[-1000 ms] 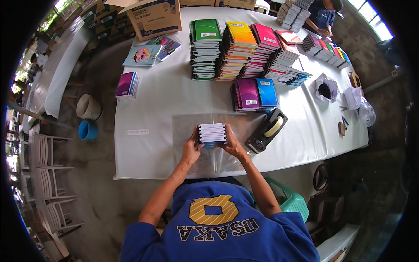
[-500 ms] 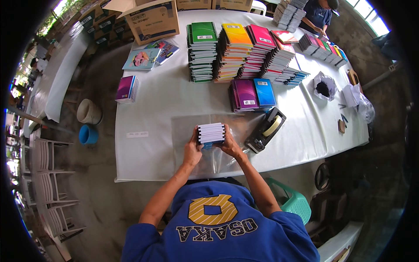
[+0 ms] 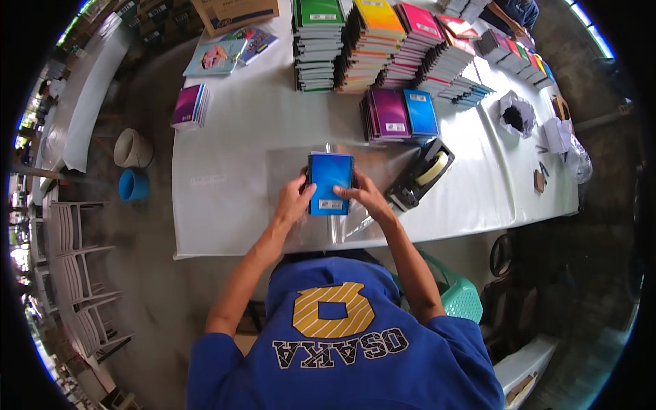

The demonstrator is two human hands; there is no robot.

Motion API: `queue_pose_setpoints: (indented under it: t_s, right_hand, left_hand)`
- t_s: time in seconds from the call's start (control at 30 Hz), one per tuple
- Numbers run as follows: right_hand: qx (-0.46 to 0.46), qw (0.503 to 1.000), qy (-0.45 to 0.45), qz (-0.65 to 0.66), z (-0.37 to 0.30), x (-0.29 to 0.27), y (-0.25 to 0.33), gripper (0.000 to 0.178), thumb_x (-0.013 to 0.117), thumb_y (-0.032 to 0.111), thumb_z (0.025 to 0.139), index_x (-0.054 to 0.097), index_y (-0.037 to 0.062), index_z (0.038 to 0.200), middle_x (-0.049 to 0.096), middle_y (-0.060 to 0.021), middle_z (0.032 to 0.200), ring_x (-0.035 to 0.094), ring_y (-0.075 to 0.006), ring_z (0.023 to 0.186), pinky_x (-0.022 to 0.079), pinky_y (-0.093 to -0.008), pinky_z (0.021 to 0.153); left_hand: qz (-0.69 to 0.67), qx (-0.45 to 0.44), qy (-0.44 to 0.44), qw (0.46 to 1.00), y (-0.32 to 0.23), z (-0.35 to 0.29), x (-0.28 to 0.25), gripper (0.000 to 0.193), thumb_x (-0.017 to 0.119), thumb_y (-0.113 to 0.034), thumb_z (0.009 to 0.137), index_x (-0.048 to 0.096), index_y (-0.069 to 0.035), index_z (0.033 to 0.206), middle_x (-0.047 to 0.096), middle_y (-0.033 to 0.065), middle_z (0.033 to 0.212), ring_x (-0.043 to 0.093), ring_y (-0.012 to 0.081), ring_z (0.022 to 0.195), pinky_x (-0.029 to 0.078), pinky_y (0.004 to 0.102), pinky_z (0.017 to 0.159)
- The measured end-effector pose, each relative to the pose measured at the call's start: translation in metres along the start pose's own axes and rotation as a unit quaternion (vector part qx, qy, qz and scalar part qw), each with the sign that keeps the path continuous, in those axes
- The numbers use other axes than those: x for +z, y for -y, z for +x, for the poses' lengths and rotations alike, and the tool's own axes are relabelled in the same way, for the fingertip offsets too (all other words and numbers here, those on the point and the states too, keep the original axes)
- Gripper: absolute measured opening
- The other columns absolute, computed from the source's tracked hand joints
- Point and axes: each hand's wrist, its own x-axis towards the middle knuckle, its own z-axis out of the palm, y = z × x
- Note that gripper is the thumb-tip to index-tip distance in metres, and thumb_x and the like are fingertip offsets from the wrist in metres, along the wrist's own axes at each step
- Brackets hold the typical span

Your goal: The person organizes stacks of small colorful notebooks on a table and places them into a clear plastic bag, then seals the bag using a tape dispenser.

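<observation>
A stack of spiral notebooks (image 3: 331, 179) with a blue cover on top lies between my hands, near the table's front edge. My left hand (image 3: 295, 197) is closed on its left side, the thumb along the cover's edge. On the other side my right hand (image 3: 365, 195) grips the stack, its thumb resting on the blue cover. Beneath it spreads a clear plastic sheet or bag (image 3: 283, 164). A black tape dispenser (image 3: 421, 175) with a roll of tape stands just right of my right hand. Farther back lie purple notebooks (image 3: 389, 113) beside blue notebooks (image 3: 421, 113).
Tall stacks of green notebooks (image 3: 318, 48), yellow notebooks (image 3: 376, 34) and pink notebooks (image 3: 419, 27) line the far side. Picture books (image 3: 215, 56) and a purple notebook pile (image 3: 189, 107) lie at left. A plastic bag (image 3: 517, 113) stands at right. A co-worker's hand (image 3: 521, 31) shows beyond.
The notebook stack has turned from showing its page edges to lying with its blue cover facing up. Both hands have shifted their hold on it. The view has tilted down a little.
</observation>
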Motion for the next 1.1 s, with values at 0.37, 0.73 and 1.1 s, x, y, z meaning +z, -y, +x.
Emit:
queue_pose_setpoints:
  t_s: [0.37,0.73,1.1]
  right_hand:
    - [-0.060,0.873,-0.175,-0.451,0.006,0.007,-0.045,0.058,0.075,0.047,0.076,0.064,-0.0075,0.091,0.059,-0.0206,0.089,0.059,-0.0295,0.078,0.047,-0.0382,0.071]
    - [-0.089,0.918,-0.216,-0.320,-0.021,0.009,-0.057,0.039,0.064,0.033,0.089,0.062,-0.0048,0.100,0.056,-0.0243,0.091,0.058,-0.0402,0.083,0.047,-0.0450,0.072]
    - [-0.077,0.916,-0.219,-0.326,-0.047,0.009,-0.067,0.030,0.054,0.024,0.095,0.062,-0.0034,0.104,0.058,-0.0233,0.101,0.058,-0.0400,0.088,0.047,-0.0436,0.078]
  left_hand:
    - [-0.016,-0.109,-0.005,0.994,0.024,0.009,0.019,0.016,0.061,-0.014,0.091,0.056,0.002,0.091,0.046,-0.0015,0.067,0.039,0.0072,0.062,0.036,0.0270,0.054]
    - [-0.038,-0.125,-0.040,0.991,0.020,0.004,0.022,0.021,0.063,-0.015,0.088,0.059,0.004,0.096,0.053,0.0035,0.066,0.044,0.0098,0.060,0.040,0.0297,0.055]
    - [-0.059,-0.115,-0.055,0.990,0.029,0.004,0.031,0.023,0.065,-0.016,0.085,0.054,0.004,0.080,0.052,0.0065,0.063,0.045,0.0118,0.060,0.041,0.0336,0.055]
